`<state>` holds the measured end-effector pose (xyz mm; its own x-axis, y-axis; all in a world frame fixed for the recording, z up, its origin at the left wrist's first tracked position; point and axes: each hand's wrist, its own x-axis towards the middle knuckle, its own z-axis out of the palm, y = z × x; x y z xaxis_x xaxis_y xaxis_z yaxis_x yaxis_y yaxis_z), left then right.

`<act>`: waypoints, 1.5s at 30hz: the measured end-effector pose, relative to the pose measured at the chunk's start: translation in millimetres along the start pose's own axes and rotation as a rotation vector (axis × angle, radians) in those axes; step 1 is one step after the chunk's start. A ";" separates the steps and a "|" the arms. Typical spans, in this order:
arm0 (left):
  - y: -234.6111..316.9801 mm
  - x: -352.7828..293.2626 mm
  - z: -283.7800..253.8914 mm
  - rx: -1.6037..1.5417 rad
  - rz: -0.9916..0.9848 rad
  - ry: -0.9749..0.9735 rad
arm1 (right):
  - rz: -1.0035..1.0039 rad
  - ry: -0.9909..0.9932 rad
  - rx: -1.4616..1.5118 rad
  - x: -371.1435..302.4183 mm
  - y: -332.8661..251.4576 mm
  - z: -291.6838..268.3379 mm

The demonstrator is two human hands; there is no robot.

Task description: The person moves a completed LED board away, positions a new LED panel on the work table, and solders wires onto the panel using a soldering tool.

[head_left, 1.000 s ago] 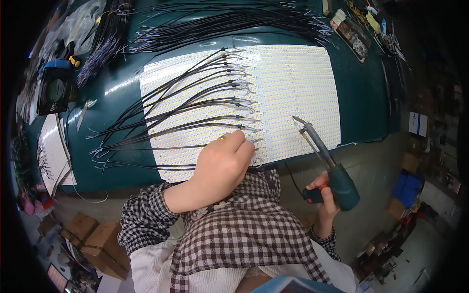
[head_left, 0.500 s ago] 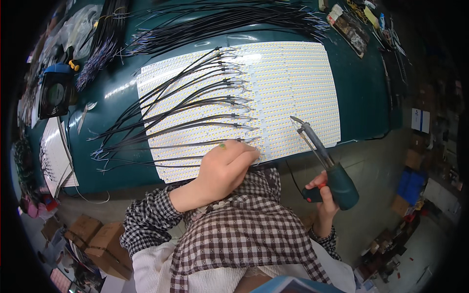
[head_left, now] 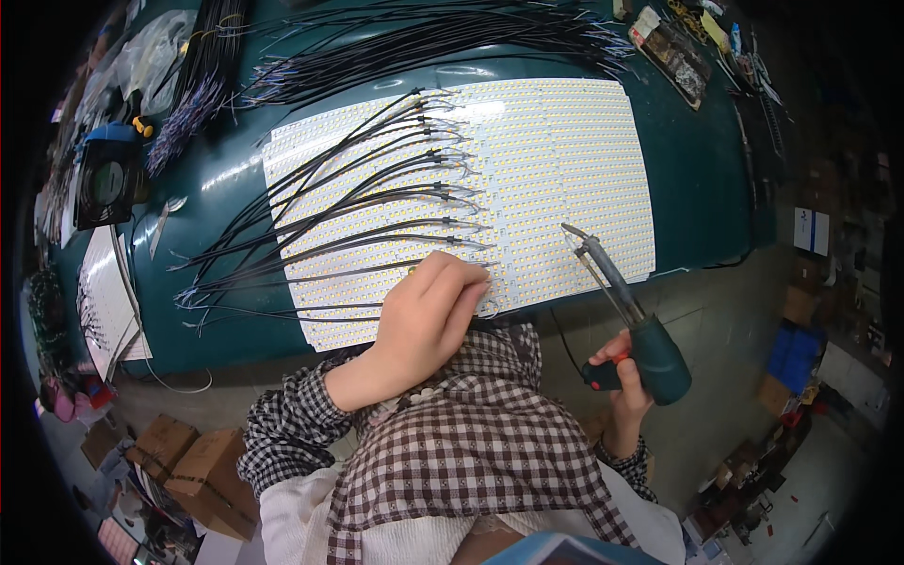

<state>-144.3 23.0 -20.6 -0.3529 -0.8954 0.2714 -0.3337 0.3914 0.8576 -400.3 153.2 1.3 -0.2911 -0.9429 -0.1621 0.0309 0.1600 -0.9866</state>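
Plainly, right grip (head_left: 628, 407) holds soldering gun (head_left: 657, 363); left grip (head_left: 426, 315), I can't tell; cardboard box (head_left: 209, 485), contents hidden.

The board (head_left: 584, 188) lies flat on the workbench (head_left: 706, 179), with a row of cables (head_left: 363, 199) across its left half, tails running off its left edge onto the bench. Left hand (head_left: 431, 306) is over the near edge, around the middle. Right hand (head_left: 628, 391) is off to the right, outside the near edge, with the soldering gun (head_left: 659, 361) in it, tip over the board's right half. Behind the board there's a big cable pile (head_left: 433, 52), another bundle (head_left: 212, 47) left of that, then a fan (head_left: 104, 179) further left, and some panels (head_left: 99, 292) in front of the fan. Cardboard boxes (head_left: 212, 480) sit on the floor, near left.
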 end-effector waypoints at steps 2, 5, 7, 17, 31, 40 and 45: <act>3.6 -0.5 -3.9 0.112 -0.103 -0.091 | -0.010 -0.014 0.006 0.3 1.0 -0.4; 4.6 1.6 -4.5 0.106 -0.154 -0.157 | -0.017 -0.035 0.020 0.8 3.5 -1.2; 4.6 1.3 1.1 0.143 -0.121 -0.118 | -0.022 -0.034 0.021 -0.1 3.8 -1.9; -4.0 -7.0 8.6 0.062 -0.022 -0.032 | -0.038 -0.008 0.034 1.6 4.8 2.7; 1.8 3.7 -3.4 0.185 0.014 -0.161 | -0.040 0.003 0.015 0.3 4.9 1.5; -1.6 4.5 -2.7 0.011 -0.118 -0.105 | -0.045 0.014 0.022 -1.1 9.0 -2.5; 2.1 6.3 -1.1 0.108 -0.049 -0.164 | -0.034 0.023 0.073 -2.8 7.8 -3.3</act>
<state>-146.3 17.9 -16.6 -0.4689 -0.8707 0.1482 -0.4423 0.3767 0.8139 -402.4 158.0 -5.9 -0.3153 -0.9402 -0.1287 0.0897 0.1055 -0.9904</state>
